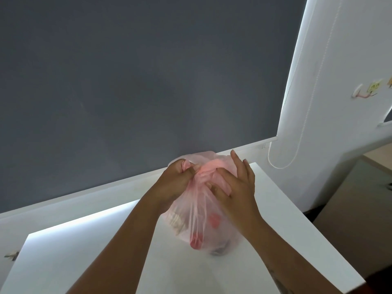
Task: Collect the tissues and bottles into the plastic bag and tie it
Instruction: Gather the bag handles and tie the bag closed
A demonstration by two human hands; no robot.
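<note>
On near white table (275,240), centre: plastic bag (203,211), pink, translucent, standing upright; long axis vertical, gathered mouth pointing up and slightly far. Contents seen through film: tissues (176,221), red-capped bottle (195,242). Left hand (176,183): fist curled tight round left ear of bag. Right hand (237,187): thumb pinching right ear, upper fingers straight. Knot not yet closed. Risks: right ear slipping from that light pinch; thin film tearing under hard pull; bag toppling. Beyond: grey blind (148,81).
</note>
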